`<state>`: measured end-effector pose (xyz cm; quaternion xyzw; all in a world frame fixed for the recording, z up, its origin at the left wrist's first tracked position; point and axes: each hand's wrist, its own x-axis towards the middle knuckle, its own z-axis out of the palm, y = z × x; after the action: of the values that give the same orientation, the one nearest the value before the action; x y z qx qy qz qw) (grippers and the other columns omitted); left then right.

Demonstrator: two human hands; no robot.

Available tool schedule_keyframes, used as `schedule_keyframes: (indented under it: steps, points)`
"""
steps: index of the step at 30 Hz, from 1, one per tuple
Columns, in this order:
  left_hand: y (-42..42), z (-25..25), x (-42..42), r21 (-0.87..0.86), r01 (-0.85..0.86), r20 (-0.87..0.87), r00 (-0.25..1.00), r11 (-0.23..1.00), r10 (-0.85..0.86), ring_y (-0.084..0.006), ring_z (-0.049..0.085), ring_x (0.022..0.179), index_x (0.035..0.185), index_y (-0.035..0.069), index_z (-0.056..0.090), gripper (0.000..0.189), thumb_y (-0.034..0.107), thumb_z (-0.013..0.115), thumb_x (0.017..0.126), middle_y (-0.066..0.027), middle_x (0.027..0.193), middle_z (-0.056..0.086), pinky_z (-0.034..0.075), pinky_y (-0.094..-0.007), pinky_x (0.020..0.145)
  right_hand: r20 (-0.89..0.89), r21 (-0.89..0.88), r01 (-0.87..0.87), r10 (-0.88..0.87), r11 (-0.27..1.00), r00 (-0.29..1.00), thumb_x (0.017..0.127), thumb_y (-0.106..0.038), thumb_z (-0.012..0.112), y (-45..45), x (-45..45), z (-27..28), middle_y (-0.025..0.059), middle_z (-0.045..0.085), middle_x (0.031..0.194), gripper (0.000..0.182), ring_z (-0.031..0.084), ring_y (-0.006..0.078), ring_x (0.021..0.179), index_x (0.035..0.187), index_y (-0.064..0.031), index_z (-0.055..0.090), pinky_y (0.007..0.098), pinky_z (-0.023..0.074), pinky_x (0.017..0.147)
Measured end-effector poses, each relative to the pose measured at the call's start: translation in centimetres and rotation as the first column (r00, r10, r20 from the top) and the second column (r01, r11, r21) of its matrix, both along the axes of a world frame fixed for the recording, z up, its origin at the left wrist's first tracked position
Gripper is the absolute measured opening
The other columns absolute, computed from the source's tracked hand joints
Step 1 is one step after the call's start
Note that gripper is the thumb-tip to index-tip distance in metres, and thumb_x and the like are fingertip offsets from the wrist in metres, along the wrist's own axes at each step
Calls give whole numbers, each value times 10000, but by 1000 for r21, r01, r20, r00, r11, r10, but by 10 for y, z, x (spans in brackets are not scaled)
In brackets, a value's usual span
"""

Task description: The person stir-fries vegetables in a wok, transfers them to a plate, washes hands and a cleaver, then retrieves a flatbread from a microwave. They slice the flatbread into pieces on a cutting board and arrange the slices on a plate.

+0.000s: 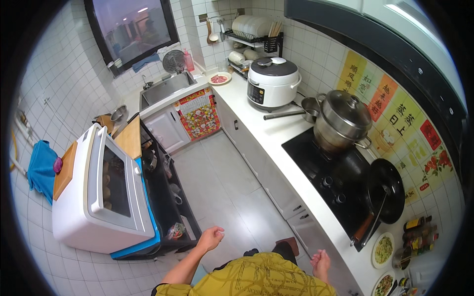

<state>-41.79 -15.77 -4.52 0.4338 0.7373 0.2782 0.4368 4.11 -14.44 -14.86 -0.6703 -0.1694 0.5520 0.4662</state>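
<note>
My left hand hangs empty over the grey tiled floor, its fingers loosely curled, beside the dark shelf rack. Near the front of the white lower cabinets, my right hand is also empty with its fingers relaxed. Neither hand touches anything that I can see. To the right, a black wok and a tall steel steamer pot with a glass lid stand on the black cooktop. Two plates of chopped food, a far plate and a near plate, sit at the counter's near end.
A white electric pressure cooker, a saucepan and a plate of sliced meat occupy the white counter. Beyond are the steel sink and dish rack. A white countertop oven stands left; seasoning bottles stand right.
</note>
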Motion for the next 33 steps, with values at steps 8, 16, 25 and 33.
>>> schedule_keyframes:
  steps: [8, 16, 25, 33]
  points:
    - [91, -8, -44, 102, -100, 165, 983, 990, 83, -100, 529, 588, 972, 23, 572, 215, 119, 572, 779, -23, 645, 561, 439, -239, 566, 0, -60, -215, 215, 975, 977, 888, -274, 446, 86, -97, 70, 49, 549, 623, 260, 518, 114, 477, 904, -31, 538, 230, 453, 408]
    - [263, 5, -82, 198, 106, 193, 970, 974, -145, -81, 510, 601, 981, 21, 561, 200, 108, 560, 801, -10, 673, 545, 431, -226, 556, -62, -47, -353, 350, 934, 935, 896, -228, 441, 199, -214, 35, 68, 566, 638, 236, 533, 139, 494, 893, -23, 557, 256, 467, 429]
    - [310, 10, -206, 168, -220, 287, 943, 961, 166, -83, 521, 601, 996, 0, 543, 210, 92, 541, 807, -13, 671, 553, 422, -225, 535, -62, 97, -804, 810, 586, 583, 894, -217, 448, 358, -405, 94, 38, 564, 713, 239, 535, 111, 596, 959, -16, 560, 240, 446, 521]
    - [338, -11, -304, 130, -374, 367, 878, 918, 306, -92, 534, 581, 977, -14, 551, 201, 83, 556, 801, -28, 698, 577, 432, -218, 529, -61, 290, -885, 930, 364, 363, 900, -221, 452, 461, -581, 120, 31, 566, 718, 229, 537, 99, 612, 948, -30, 569, 229, 451, 534]
